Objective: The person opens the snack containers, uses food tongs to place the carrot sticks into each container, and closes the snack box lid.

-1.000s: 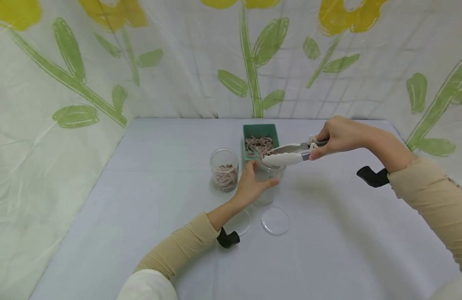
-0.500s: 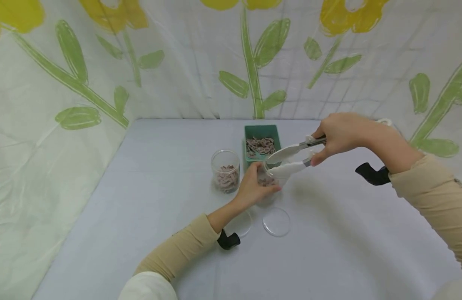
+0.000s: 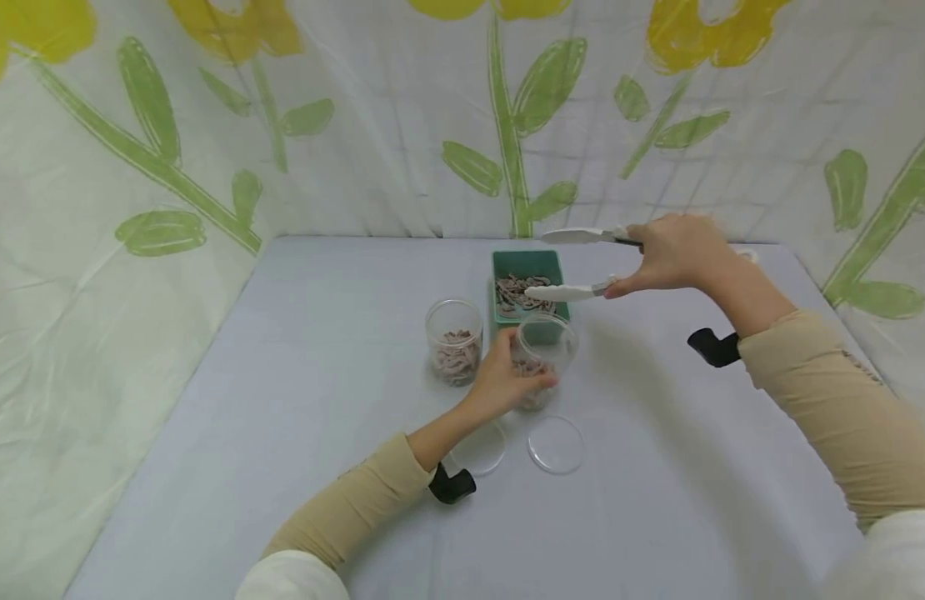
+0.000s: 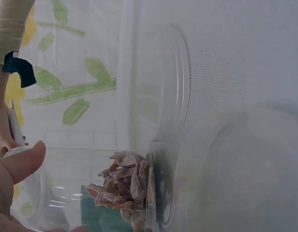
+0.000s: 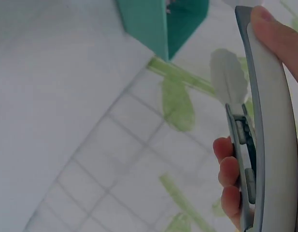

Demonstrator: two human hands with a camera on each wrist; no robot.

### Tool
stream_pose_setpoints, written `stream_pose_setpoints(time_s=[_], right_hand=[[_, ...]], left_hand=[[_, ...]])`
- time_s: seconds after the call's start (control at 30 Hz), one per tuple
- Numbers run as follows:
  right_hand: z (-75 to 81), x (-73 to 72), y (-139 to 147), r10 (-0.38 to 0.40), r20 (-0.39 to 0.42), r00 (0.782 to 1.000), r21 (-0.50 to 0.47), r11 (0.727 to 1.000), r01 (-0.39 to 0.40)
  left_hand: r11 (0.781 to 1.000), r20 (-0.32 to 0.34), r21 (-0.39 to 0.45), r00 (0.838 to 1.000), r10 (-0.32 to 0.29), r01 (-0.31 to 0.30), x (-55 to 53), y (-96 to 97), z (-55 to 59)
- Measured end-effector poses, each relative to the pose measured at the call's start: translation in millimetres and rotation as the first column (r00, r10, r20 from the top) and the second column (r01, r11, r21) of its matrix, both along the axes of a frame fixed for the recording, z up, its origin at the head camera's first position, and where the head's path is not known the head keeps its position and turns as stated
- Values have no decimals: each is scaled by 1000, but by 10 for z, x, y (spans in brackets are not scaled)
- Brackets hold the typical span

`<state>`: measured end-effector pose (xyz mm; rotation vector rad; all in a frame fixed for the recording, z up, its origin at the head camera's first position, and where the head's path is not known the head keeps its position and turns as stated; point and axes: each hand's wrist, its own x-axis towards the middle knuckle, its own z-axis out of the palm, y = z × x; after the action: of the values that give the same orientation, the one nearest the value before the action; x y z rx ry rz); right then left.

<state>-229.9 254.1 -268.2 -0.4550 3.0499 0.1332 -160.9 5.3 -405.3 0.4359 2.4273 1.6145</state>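
My left hand point(image 3: 500, 379) grips a clear jar point(image 3: 554, 350) from the side, thumb in front. At its bottom lies a small heap of brownish-pink dried strips point(image 4: 122, 188), plain in the left wrist view. My right hand point(image 3: 676, 254) holds metal tongs point(image 3: 563, 292) with white tips, spread wide apart and with nothing between them. The tongs hover over a green box point(image 3: 562, 275) behind the jar, which contains more of these strips point(image 3: 518, 292). In the right wrist view, fingers and thumb lie along the two tong arms point(image 5: 274, 125).
Another clear jar point(image 3: 453, 337), partly filled with similar strips, stands left of the held one. Two clear round lids lie in front: the right lid point(image 3: 556, 446) in full view, the left lid point(image 3: 477, 450) near my forearm. A flowered curtain point(image 3: 357, 150) hangs behind the table.
The tongs have spread open and let strips fall into the held jar. My right hand has then lifted them up and back, over the green box. The left hand keeps its grip.
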Motion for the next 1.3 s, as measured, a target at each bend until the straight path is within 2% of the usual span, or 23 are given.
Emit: stream_pose_setpoints(time_s=[0.23, 0.4, 0.6, 0.87, 1.3], right_hand=[[-453, -188, -271, 21, 45, 999, 28, 999, -22], [-627, -293, -409, 14, 87, 996, 70, 997, -21], [-683, -371, -442, 12, 146, 989, 79, 997, -23], [-675, -471, -486, 79, 185, 980, 22, 996, -84], [-723, -452, -540, 109, 113, 988, -53, 993, -103]], left_hand=[[999, 49, 36, 998, -25, 23, 29, -10, -39], [999, 33, 28, 999, -27, 26, 47, 2, -78], [999, 19, 38, 999, -33, 33, 49, 2, -105], [998, 42, 61, 999, -20, 17, 50, -30, -73], [997, 15, 73, 1000, -27, 26, 34, -42, -56]])
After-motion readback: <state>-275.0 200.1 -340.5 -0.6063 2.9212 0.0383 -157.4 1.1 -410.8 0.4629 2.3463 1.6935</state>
